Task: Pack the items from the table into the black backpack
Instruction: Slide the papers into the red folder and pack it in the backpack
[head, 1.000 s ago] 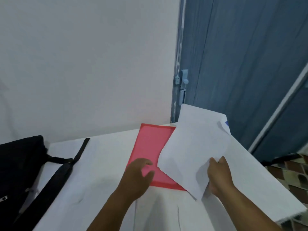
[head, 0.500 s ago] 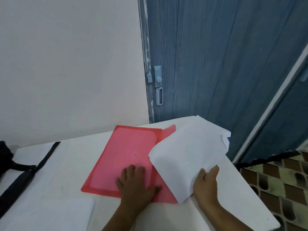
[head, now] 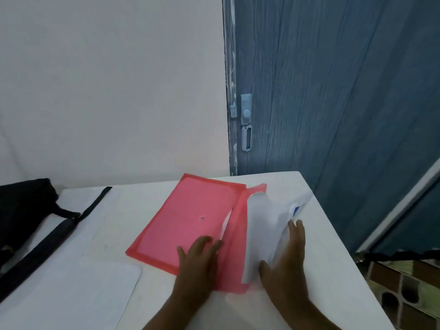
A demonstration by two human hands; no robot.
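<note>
**Paper goes left into the folder mouth**

Nearest you, your left hand (head: 198, 260) lies flat on the near edge of the red folder (head: 190, 220), fingers (head: 204, 244) straight and spread, pinning it to the worktop (head: 316, 234). Just to its right, your right hand (head: 284, 263) holds the white sheets (head: 262, 229): thumb in front, fingers behind, the paper bowed between them. The sheets' left edge sits at the folder's open flap, so the slot lies to the left of your right fingers, and the folder's long axis runs away from you, slanting right. I judge the right hand does the sliding while the left only anchors. Farther off, at the worktop's left end, the black backpack (head: 23, 210) waits with its strap (head: 54, 236) trailing toward you, well apart from the folder and nearer your left hand.
</note>
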